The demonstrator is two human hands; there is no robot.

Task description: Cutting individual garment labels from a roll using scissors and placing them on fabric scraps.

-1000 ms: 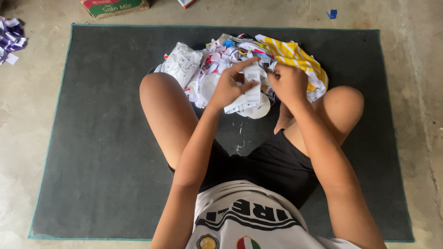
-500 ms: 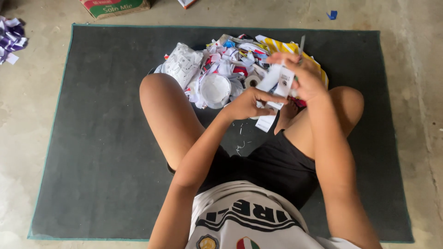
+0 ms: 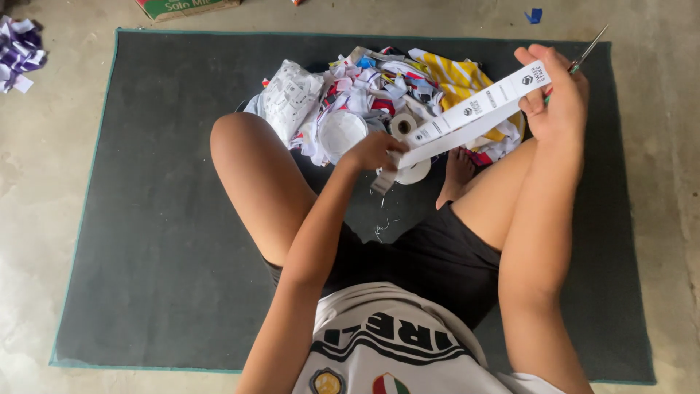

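Right hand (image 3: 558,98) farther toward mat edge (image 3: 611,109)

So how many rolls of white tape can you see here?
2: one roll lies at the near edge of the scrap pile; another sits under the left hand, its strip stretched to the right hand. The pile may hide more.

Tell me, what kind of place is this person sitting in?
Probably a home floor used as a small craft or sewing spot: a dark mat on bare concrete floor, a pile of cloth scraps, and a roll of label tape.
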